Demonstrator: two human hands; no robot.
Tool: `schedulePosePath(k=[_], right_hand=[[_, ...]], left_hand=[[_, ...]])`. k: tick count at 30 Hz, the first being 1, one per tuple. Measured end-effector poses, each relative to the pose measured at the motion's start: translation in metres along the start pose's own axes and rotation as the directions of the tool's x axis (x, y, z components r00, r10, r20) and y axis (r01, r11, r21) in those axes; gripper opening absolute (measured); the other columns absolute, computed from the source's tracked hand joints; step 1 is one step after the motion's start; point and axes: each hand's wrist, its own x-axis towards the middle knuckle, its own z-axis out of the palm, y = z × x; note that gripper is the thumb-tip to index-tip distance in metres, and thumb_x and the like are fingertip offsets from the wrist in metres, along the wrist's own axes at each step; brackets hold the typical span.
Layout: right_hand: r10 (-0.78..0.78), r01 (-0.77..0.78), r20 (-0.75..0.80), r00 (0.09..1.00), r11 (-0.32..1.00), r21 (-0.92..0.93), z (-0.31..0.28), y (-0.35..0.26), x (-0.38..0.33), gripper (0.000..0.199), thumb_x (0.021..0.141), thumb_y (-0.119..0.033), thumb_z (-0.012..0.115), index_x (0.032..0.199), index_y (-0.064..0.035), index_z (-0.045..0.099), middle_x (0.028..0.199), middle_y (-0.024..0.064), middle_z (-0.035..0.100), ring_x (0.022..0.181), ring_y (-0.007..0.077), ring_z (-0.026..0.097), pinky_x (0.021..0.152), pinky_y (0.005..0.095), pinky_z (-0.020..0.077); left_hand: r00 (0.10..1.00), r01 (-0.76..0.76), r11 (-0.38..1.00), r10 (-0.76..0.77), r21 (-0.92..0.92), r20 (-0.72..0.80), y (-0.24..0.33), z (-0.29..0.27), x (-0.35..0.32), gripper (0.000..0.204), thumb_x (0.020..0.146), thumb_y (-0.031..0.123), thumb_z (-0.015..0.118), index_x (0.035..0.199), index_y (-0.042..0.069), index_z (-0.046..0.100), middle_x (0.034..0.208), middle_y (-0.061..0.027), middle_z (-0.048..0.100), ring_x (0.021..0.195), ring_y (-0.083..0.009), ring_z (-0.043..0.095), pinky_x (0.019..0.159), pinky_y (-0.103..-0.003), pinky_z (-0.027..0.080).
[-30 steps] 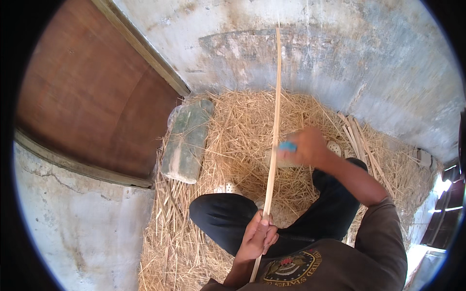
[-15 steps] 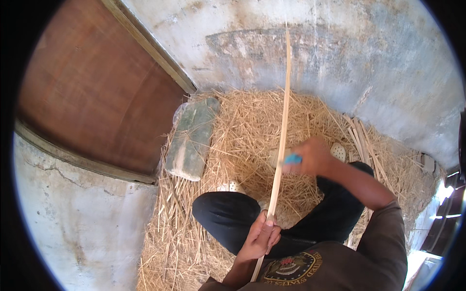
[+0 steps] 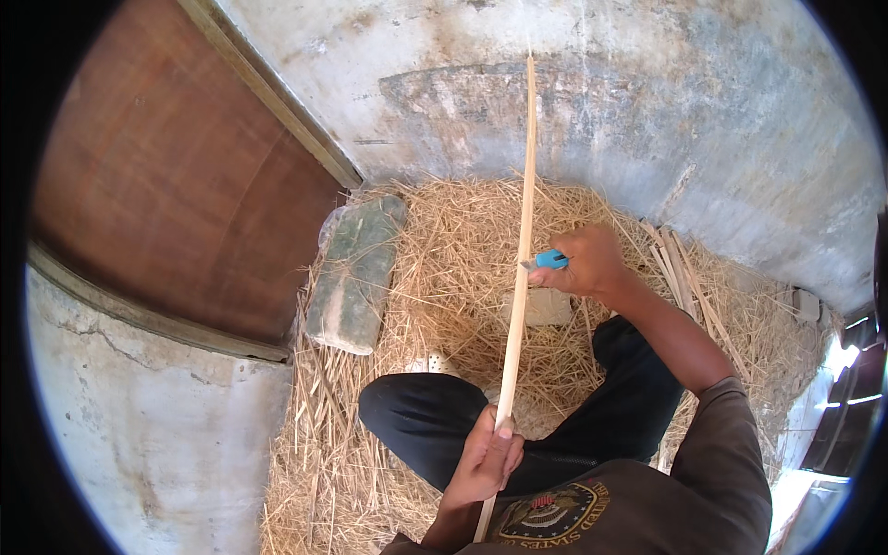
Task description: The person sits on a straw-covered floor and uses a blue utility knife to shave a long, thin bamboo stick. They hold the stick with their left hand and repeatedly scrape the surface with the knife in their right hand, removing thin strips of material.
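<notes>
A long, pale wooden strip [image 3: 521, 277] rises from beside my body toward the far wall, tapering at its top end. My left hand [image 3: 487, 455] is closed around its lower part, thumb lying on top. Partway up the strip, my right hand [image 3: 590, 263] grips a utility knife [image 3: 551, 260] with a blue handle. Its short blade meets or nearly meets the strip's right edge; exact contact is hard to tell.
Straw-like shavings [image 3: 453, 250] cover the floor around my crossed legs. A greenish stone slab [image 3: 356, 277] lies at the left, and a pale block [image 3: 548, 307] sits beyond the strip. More wooden strips [image 3: 680, 268] lie at the right by the grey wall [image 3: 629, 111]. A brown panel [image 3: 185, 176] stands left.
My right hand and the knife have moved up along the strip, away from my body. The view has shifted slightly. My left hand keeps its hold.
</notes>
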Motion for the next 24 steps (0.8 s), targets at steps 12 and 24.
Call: schedulePosePath(k=[12,24], right_hand=[[0.098,-0.099,0.025,0.995,0.994,0.053,-0.002,0.016,0.0,0.07,0.074,-0.079,0.055,0.056,-0.012,0.061,0.041,-0.0013,0.045,0.036,0.0173,0.047,0.038,0.0327,0.0361],[-0.107,0.107,0.038,0.994,0.994,-0.021,0.0,-0.011,0.003,0.069,0.079,-0.074,0.055,0.05,-0.0113,0.054,0.041,0.003,0.044,0.035,0.0195,0.047,0.037,0.0344,0.0369]], left_hand=[[0.997,0.078,0.986,-0.076,-0.149,0.024,-0.007,0.005,-0.012,0.019,0.104,0.025,0.037,0.095,0.008,0.037,0.06,0.0014,0.036,0.045,-0.0056,0.032,0.041,-0.02,0.028],[0.983,-0.008,0.886,0.091,0.464,-0.157,0.006,-0.002,-0.004,0.015,0.1,0.016,0.046,0.097,0.002,0.042,0.064,0.0036,0.039,0.053,-0.0038,0.036,0.048,-0.022,0.032]])
